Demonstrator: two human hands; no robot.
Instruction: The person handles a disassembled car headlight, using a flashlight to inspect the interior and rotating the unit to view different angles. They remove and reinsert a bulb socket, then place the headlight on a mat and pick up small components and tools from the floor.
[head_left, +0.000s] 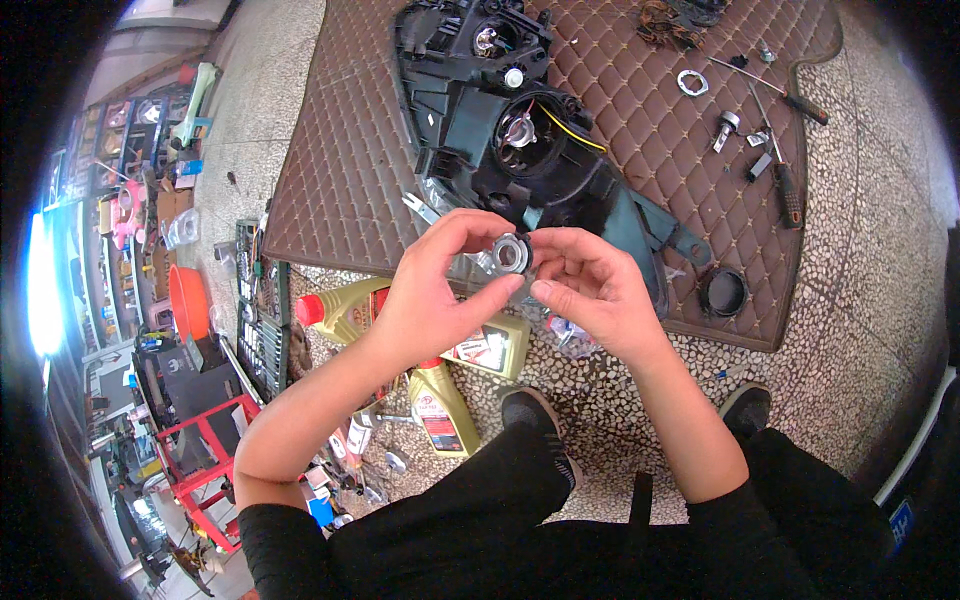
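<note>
Above the near end of the car headlight housing (545,165), I hold a small grey ring-shaped part (511,255) with a hole through its middle. My left hand (437,285) grips it from the left, thumb below and fingers above. The fingers of my right hand (600,290) are curled at its right edge, with the fingertips against it. The black housing lies back-up on a brown quilted mat (340,170), its round opening exposed and a yellow wire inside. A round black cap (722,292) rests on the mat to the right.
Screwdrivers (788,195), a bulb (726,130) and a flat metal ring (692,83) lie at the far right of the mat. Yellow-green bottles (440,410) are on the speckled floor below my left arm. Further left are a socket set (262,340), an orange bucket (188,302) and a red frame (205,450).
</note>
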